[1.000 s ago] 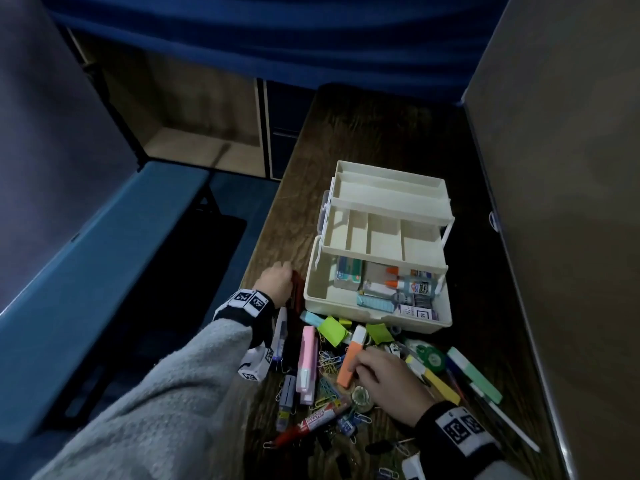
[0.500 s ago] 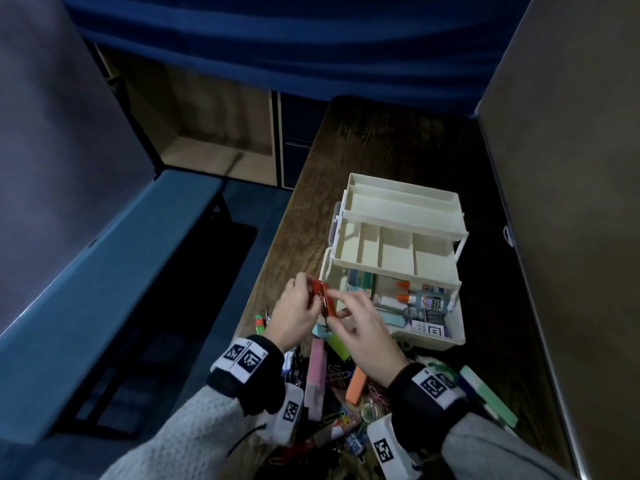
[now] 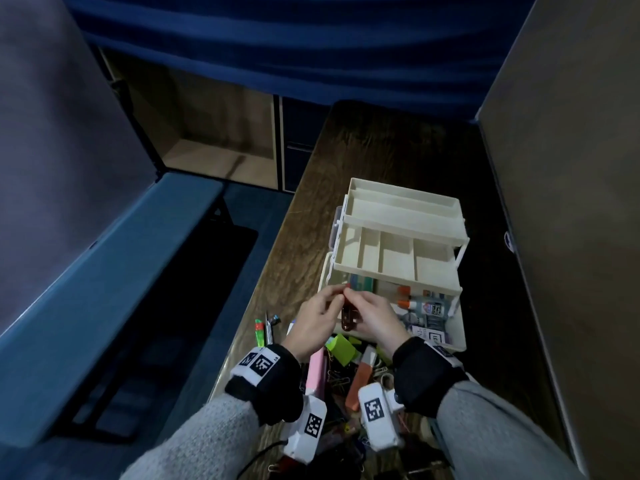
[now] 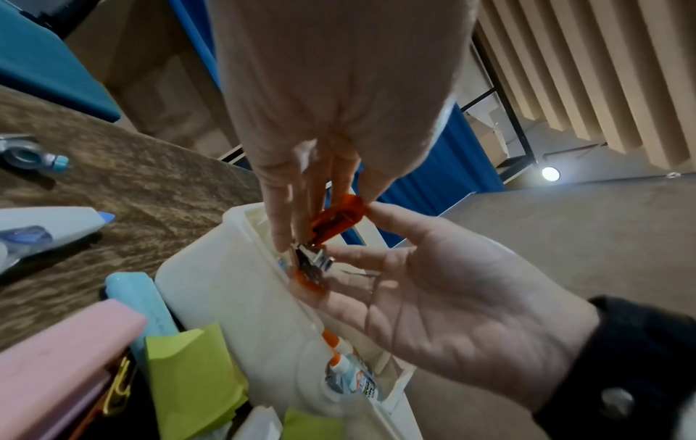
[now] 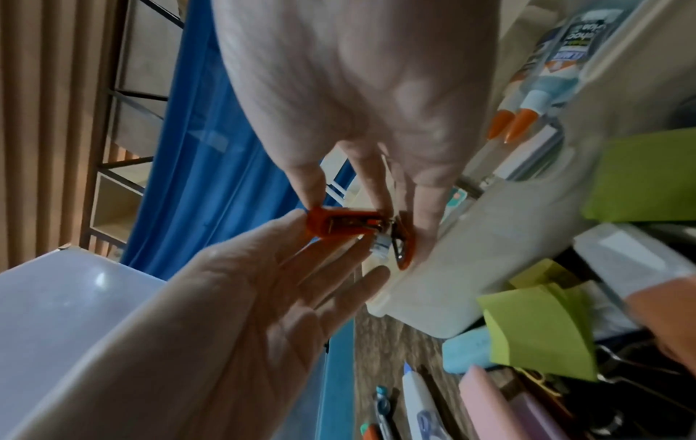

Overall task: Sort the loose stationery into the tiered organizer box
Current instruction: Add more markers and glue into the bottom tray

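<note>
Both of my hands hold a small translucent orange stapler (image 3: 348, 315) in the air, just in front of the cream tiered organizer box (image 3: 398, 284). My left hand (image 3: 329, 306) pinches it from the left. My right hand (image 3: 356, 306) pinches it from the right. In the left wrist view the stapler (image 4: 339, 220) hangs open, with its metal part showing under my left hand (image 4: 301, 232). In the right wrist view my right hand (image 5: 357, 208) grips the stapler (image 5: 339, 223) from above. The box's two upper tiers are swung back and bare.
Glue bottles (image 3: 422, 306) and small packs lie in the box's bottom tray. Under my wrists lies a heap: a pink stapler (image 3: 317, 372), an orange highlighter (image 3: 360, 382), green sticky notes (image 3: 341, 346) and paper clips. Pens (image 3: 266, 329) lie by the table's left edge. A panel stands at the right.
A second ago my left hand was on the table left of the box and my right on the heap. Both have since come together on the orange stapler and turned it.
</note>
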`<action>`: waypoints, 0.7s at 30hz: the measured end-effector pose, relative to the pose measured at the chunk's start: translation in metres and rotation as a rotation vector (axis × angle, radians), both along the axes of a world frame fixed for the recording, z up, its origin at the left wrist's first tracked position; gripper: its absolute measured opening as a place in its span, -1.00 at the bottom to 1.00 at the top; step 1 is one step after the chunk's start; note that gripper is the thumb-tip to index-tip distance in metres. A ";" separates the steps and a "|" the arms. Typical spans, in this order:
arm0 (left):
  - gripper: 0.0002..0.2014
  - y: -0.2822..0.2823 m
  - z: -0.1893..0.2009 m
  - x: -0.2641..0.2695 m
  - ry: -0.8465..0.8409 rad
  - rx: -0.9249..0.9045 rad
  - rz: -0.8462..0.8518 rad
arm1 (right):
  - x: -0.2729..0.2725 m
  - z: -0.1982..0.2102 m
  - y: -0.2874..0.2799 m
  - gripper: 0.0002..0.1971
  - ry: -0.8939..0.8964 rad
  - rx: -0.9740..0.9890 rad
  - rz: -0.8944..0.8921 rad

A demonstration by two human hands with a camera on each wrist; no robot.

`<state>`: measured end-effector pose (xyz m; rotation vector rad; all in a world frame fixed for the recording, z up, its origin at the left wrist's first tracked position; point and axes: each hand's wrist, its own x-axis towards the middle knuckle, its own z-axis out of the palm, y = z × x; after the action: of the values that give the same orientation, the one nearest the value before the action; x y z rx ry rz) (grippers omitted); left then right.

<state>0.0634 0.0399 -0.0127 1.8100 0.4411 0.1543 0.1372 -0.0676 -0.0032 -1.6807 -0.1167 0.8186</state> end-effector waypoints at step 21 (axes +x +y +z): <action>-0.56 0.018 -0.007 0.010 0.051 -0.037 -0.100 | 0.028 -0.027 0.025 -0.66 -0.359 -0.381 0.193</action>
<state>0.0735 0.0582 -0.0193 1.7987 0.3863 0.0312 0.1655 -0.0421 -0.0300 -2.1937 -0.3952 0.7017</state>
